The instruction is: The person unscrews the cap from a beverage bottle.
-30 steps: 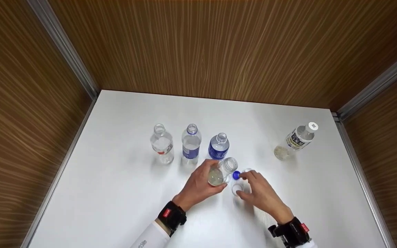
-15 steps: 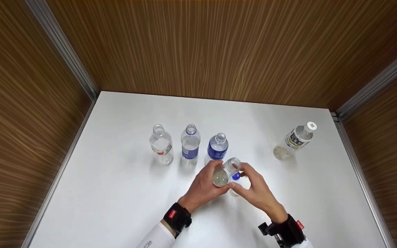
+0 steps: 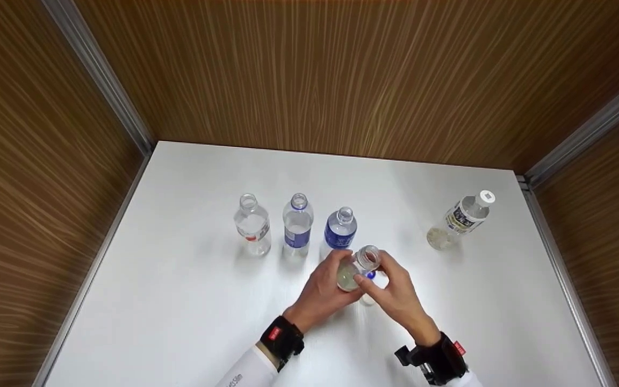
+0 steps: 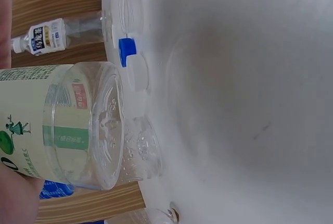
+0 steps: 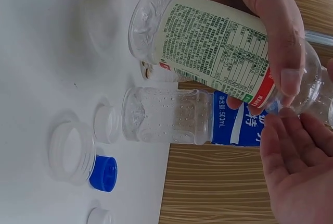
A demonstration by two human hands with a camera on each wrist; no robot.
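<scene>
A clear plastic bottle with a pale green label hangs off the table, its uncapped mouth toward the upper right in the head view. My left hand grips its labelled body, the thumb lying across the label in the right wrist view. Around the shoulder and neck, my right hand holds the same bottle between thumb and fingers. Below the hands lie a blue cap, a white cap and a wider translucent lid. Another white cap shows at that view's lower edge.
Three uncapped bottles stand behind the hands: a blue-labelled bottle, a taller bottle with a blue band and a clear bottle with a red mark. A white-capped bottle stands at right. Wood-grain panels surround the white table.
My right hand has left the caps and moved up and left to the bottle's neck. My left hand has shifted the bottle slightly right.
</scene>
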